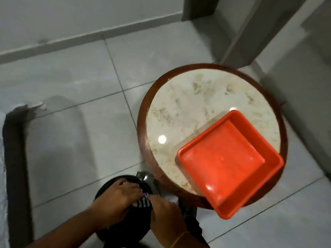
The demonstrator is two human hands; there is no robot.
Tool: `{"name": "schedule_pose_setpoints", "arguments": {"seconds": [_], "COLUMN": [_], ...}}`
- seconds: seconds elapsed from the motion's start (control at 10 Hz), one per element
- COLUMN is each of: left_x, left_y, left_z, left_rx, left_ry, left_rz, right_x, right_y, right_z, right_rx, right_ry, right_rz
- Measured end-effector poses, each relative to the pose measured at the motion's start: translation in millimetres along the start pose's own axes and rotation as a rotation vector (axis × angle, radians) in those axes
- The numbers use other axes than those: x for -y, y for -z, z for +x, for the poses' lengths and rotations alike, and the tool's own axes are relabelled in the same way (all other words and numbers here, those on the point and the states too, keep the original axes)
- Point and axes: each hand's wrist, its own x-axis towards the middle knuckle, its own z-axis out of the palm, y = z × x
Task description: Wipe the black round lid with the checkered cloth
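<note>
The black round lid (107, 185) is held low over the floor at the bottom centre, with a shiny metal knob (145, 177) at its far edge. My left hand (114, 201) lies across the lid's top with its fingers curled on it. The checkered cloth (142, 202) is bunched between both hands, and a white part (172, 199) pokes out on the right. My right hand (165, 216) grips the cloth against the lid's right side. Most of the lid is hidden by my hands.
A round marble-topped table with a brown wooden rim (143, 126) stands right of my hands. An orange square tray (227, 158) overhangs its near edge. Grey tiled floor (80, 86) lies to the left, a dark mat (14, 158) runs along the far left, and a wall corner (250, 33) is behind.
</note>
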Motion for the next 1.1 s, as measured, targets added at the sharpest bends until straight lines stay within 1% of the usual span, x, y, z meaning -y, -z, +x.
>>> {"name": "schedule_pose_setpoints", "arguments": {"seconds": [0.1,0.2,0.3,0.4,0.5,0.6,0.7,0.8,0.9,1.0,1.1], "left_x": [-17.5,-36.0,-67.3,-83.0,-99.4,-101.8,-106.2,-107.0,-105.4,-109.4,-120.4], "left_y": [73.7,146.9,209.6,228.4,219.2,175.4,125.2,90.2,78.2,85.0,103.1], "left_z": [18.1,54.8,106.2,152.2,190.1,219.3,223.8,218.3,214.6,213.7,214.3], "left_rx": [-0.018,-0.038,-0.013,-0.124,-0.109,-0.035,0.173,0.296,0.335,0.377,0.337], "left_ry": [-0.113,-0.177,-0.19,-0.202,-0.222,-0.256,-0.288,-0.287,-0.225,-0.189,-0.124], "left_rz": [-0.043,-0.033,0.022,0.003,0.047,0.115,0.25,0.333,0.324,0.345,0.361], "right_x": [9.0,2.6,-8.0,-31.2,-60.6,-91.7,-109.3,-117.3,-116.3,-116.9,-113.3], "right_y": [78.2,157.0,240.8,276.8,276.7,237.2,182.8,133.7,118.2,127.8,164.7], "right_z": [-13.4,-32.0,-54.0,-58.3,-59.3,-48.4,-40.2,-32.3,-25.7,-20.4,-20.3], "right_rx": [-0.002,-0.043,-0.222,-0.404,-0.486,-0.445,-0.21,-0.012,-0.005,0.069,0.14], "right_ry": [-0.003,-0.009,-0.036,-0.061,-0.128,-0.181,-0.225,-0.272,-0.323,-0.316,-0.302], "right_rz": [0.012,0.055,0.084,-0.073,-0.16,-0.26,-0.226,-0.16,-0.127,-0.108,-0.01]}}
